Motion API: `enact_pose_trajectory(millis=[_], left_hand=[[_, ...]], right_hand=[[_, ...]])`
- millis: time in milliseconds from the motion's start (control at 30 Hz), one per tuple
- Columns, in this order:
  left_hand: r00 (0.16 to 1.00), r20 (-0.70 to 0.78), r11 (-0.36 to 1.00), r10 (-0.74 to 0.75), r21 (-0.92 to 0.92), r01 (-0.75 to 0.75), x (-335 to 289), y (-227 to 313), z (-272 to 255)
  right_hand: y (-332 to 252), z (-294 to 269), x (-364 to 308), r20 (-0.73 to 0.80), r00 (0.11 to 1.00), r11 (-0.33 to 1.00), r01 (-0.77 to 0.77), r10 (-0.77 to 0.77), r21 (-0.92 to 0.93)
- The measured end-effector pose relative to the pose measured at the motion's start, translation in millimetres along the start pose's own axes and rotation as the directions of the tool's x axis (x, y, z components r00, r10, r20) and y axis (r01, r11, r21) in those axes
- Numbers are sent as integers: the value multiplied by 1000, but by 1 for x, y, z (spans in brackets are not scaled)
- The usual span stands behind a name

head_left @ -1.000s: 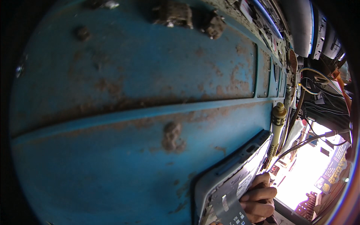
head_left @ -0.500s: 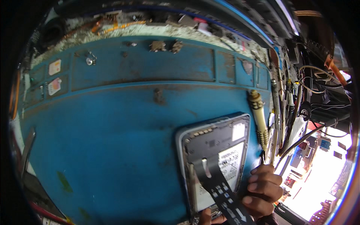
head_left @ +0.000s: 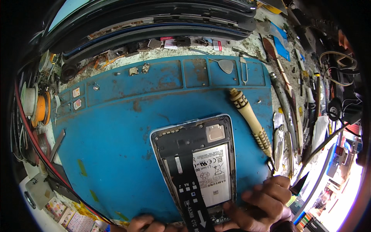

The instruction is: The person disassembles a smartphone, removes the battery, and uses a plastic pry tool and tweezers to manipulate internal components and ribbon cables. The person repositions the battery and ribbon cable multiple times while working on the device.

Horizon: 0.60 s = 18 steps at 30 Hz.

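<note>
An opened smartphone (head_left: 156,144) lies on the blue work mat, its back off and its white battery (head_left: 211,176) showing. Across its lower left runs a black flat ribbon cable (head_left: 184,176), which continues past the bottom edge of the picture. My right hand (head_left: 266,199) is by the phone's lower right corner, fingers curled, with the thumb at the corner. Whatever it grips is hidden. My left hand (head_left: 147,224) shows only curled fingers at the lower edge, left of the cable. A cream-handled tool with a ridged grip (head_left: 251,121) lies right of the phone.
The blue mat (head_left: 116,154) has a compartment strip along its far side, with small metal parts (head_left: 133,71) and a flat pick (head_left: 225,66). Wire spools (head_left: 40,106) stand at the left. Tweezers and tools (head_left: 286,91) crowd the right.
The view has turned, shifting the mat, phone and tool leftward in the picture. My left hand's curled fingers now show left of the cable. My right thumb has come to the phone's lower corner.
</note>
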<state>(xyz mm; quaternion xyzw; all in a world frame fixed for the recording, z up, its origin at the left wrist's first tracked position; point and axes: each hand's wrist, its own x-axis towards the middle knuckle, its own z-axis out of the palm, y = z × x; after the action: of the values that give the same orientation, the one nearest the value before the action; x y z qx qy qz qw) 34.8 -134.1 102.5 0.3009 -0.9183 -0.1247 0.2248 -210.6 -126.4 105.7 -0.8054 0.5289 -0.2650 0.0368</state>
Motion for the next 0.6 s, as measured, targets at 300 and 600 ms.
enact_pose_trajectory(millis=[300,600], left_hand=[[815,-570,989,-107,25,147,10,7,43],[806,-579,982,-126,44,185,12,9,46]], right_hand=[[22,6,4,-86,975,973,211,-203,95],[19,12,5,-162,975,983,164,-150,78]])
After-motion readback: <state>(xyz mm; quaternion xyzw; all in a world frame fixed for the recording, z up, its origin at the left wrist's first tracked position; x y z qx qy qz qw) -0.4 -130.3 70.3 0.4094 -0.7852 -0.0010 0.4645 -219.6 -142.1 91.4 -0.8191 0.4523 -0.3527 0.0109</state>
